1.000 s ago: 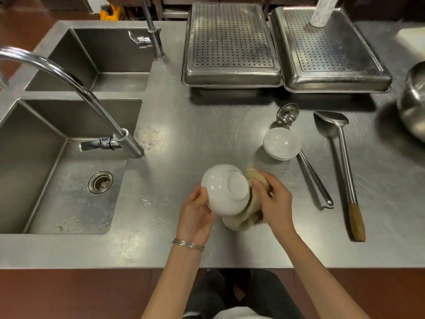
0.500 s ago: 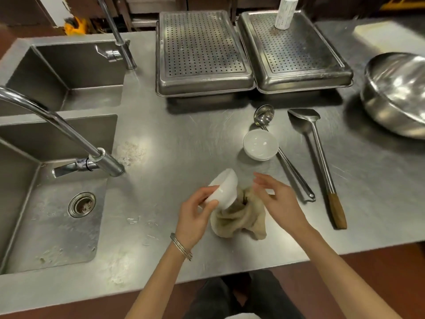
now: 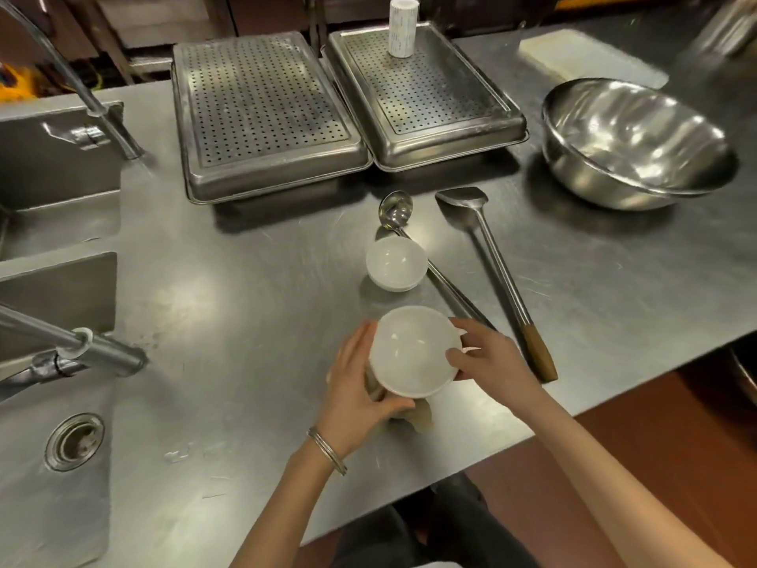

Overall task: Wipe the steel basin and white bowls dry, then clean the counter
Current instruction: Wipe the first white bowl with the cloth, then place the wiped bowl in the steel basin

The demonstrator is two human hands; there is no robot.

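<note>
Holding a white bowl [image 3: 411, 354] mouth-up near the counter's [image 3: 245, 301] front edge, both hands on it. The left hand [image 3: 352, 397] has its fingers curled round the bowl's left side and the beige cloth [image 3: 418, 418] bunched beneath. The right hand [image 3: 489, 360] has its fingers clamped on the right rim, thumb over the lip. Just behind sits a second white bowl [image 3: 395, 262], upright, just beside the ladle [image 3: 395, 211] handle. Right of that lies a wok spatula [image 3: 491, 260], apart. The steel basin [image 3: 635, 141] stands toward the right rear corner, near two perforated trays [image 3: 262, 108] along the rear edge.

Bare counter [image 3: 254, 321] lies left; ladle [image 3: 413, 248] and spatula [image 3: 487, 264] crowd right.
</note>
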